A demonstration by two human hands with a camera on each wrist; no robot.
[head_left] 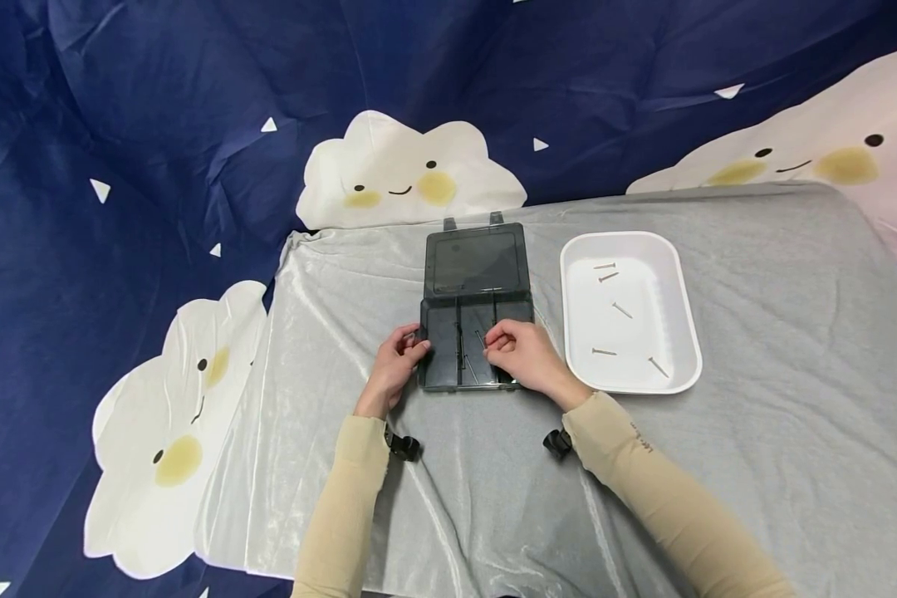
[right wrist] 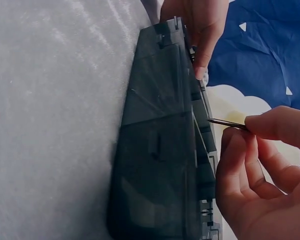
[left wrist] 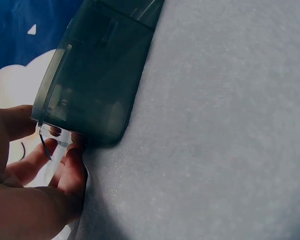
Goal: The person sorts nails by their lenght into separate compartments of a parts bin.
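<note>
A dark translucent plastic compartment box (head_left: pixel 439 345) lies on the cloth with its lid (head_left: pixel 478 260) folded back. My left hand (head_left: pixel 396 363) holds its left edge, thumb on the rim and fingers against the side. Above the middle compartment, my right hand (head_left: pixel 526 355) pinches a thin screw (right wrist: pixel 227 123) between thumb and fingertips. In the right wrist view the screw's pointed end faces the box. A few more screws (head_left: pixel 471 370) lie in the middle compartment. The right compartment is partly hidden by the right hand.
To the right of the box stands a white plastic tray (head_left: pixel 583 311) with several loose screws (head_left: pixel 622 311) spread over its floor. Grey velvety cloth (head_left: pixel 486 465) covers the table. Behind it hangs a dark blue curtain (head_left: pixel 583 75) with cloud prints.
</note>
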